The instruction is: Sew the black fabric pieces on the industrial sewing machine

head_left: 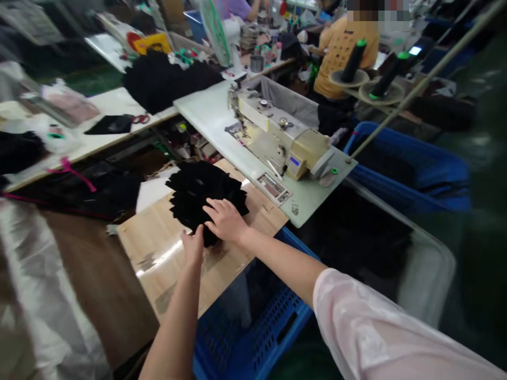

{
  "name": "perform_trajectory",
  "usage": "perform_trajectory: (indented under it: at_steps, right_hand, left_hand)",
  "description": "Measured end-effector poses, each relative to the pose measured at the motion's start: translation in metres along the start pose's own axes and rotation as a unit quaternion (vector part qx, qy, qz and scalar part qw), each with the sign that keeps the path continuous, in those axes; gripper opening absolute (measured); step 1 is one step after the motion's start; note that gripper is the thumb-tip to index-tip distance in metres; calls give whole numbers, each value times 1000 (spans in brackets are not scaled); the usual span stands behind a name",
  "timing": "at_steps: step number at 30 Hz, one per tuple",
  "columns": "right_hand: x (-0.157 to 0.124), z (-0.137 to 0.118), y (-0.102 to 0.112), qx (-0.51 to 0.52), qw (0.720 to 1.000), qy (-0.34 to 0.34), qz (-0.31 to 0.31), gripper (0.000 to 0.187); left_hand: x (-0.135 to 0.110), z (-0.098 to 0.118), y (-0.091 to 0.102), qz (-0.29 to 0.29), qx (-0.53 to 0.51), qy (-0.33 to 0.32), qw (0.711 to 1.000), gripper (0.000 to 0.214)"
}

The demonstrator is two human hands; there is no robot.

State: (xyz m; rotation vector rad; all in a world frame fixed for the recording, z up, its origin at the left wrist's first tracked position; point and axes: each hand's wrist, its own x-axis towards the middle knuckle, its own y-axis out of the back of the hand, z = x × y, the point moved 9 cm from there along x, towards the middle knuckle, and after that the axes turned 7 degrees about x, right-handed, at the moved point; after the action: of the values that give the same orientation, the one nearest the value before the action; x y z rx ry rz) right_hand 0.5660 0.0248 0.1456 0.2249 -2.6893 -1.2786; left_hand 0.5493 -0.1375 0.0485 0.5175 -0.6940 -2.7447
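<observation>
A fanned pile of black fabric pieces (202,184) with jagged edges lies on a light wooden board (158,232). My right hand (225,219) rests on the near right part of the pile, palm down and fingers spread. At the pile's near edge, my left hand (193,245) touches the fabric with its thumb and fingers apart; some of its fingers are hard to make out. Just beyond the board stands a sewing machine (273,121) on a pale tabletop (206,113).
Below the board is a blue plastic basket (273,327). Another blue crate (443,163) and a grey-rimmed bin (431,279) with dark material stand to the right. Black fabric (158,84) and red-handled scissors (140,119) lie on the left table. A person in yellow (340,53) sits farther back.
</observation>
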Motion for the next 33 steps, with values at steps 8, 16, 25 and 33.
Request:
perform_trajectory:
  at_steps: [8,16,25,33]
  right_hand:
    - [-301,152,44,119,945,-239,191,24]
    - [-565,304,7,177,780,-590,108,26]
    - [-527,363,-65,336,724,-594,98,30]
    - [-545,365,8,528,623,-544,191,29]
  left_hand:
    - [-148,2,-40,-20,139,-173,975,57]
    - [-349,-62,-213,-380,274,-195,862,54]
    - [-391,-72,-249,-372,394,-213,813,59]
    - [-444,8,-270,-331,306,-366,814,55]
